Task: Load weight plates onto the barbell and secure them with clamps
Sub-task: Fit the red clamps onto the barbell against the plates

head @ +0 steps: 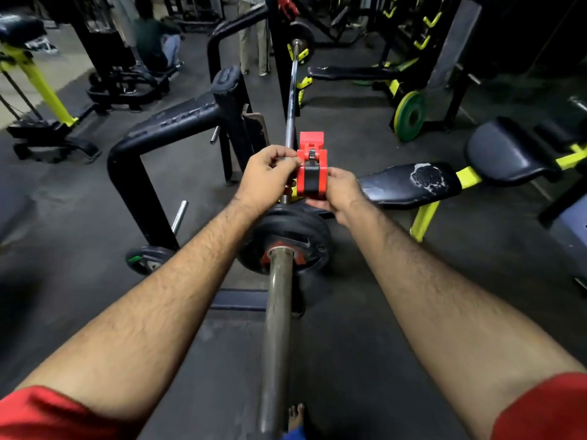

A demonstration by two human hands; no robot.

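Note:
A steel barbell point(277, 312) runs from the bottom centre away toward a rack. Black weight plates point(305, 236) sit on its near sleeve, with a red collar part point(298, 256) showing at their hub. Above the bar, beyond the plates, I hold a red and black clamp point(312, 173) with its lever raised. My left hand point(265, 176) pinches its left side. My right hand point(341, 193) grips it from the right and beneath. A second red clamp point(287, 6) sits at the bar's far end beside a black plate point(301, 36).
A black bench frame point(178, 122) stands left of the bar, with a small black plate point(147, 260) leaning at its foot. A worn black and yellow bench point(409, 185) lies to the right. A green plate point(409, 115) leans farther back. People are at the far left and centre.

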